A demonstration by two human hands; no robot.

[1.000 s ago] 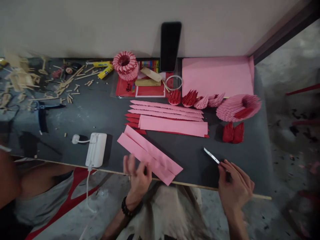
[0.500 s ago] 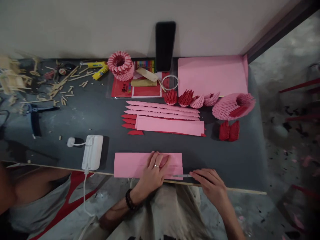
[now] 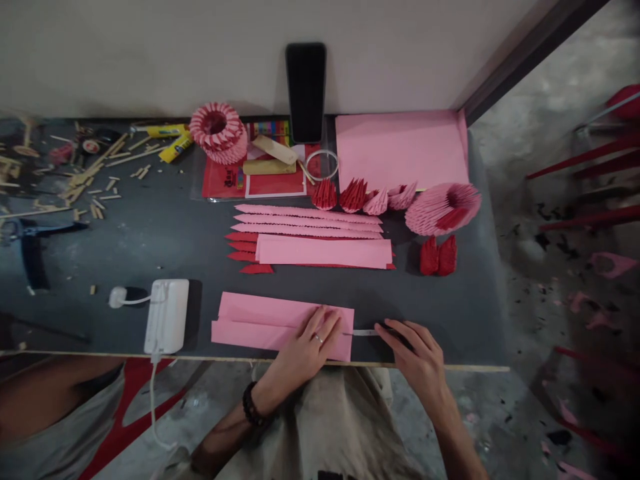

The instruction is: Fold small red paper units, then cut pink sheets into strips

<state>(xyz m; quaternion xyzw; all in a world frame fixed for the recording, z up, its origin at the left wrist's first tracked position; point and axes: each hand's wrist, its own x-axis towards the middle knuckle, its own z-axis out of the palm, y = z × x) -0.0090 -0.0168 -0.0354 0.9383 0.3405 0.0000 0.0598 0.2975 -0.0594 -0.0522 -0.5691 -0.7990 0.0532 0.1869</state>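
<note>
A pink paper strip [image 3: 270,313], wide and folded-looking, lies at the table's front edge. A long slit runs through it from its left end toward my left hand, and its two parts are offset at that end. My left hand [image 3: 315,340] presses flat on the paper, fingers stretched out, a ring on one finger. Beyond the paper's right end, my right hand [image 3: 413,343] pinches a thin, light metal strip [image 3: 364,332] between thumb and fingers. The strip's far end reaches into the paper beside my left fingertips; whether it is a blade is too small to tell.
Farther back lie pink paper strips [image 3: 325,251] over red ones, and several folded paper pieces [image 3: 443,210]. A black phone [image 3: 306,93] leans on the wall. A white power bank [image 3: 167,317] with a cable sits left. Wood sticks [image 3: 90,170] and glue tubes [image 3: 175,147] lie back left.
The pink paper has turned slightly, and its two parts now stand apart at the left end. Both hands stay close to its right end. The whole view has shifted to the right.
</note>
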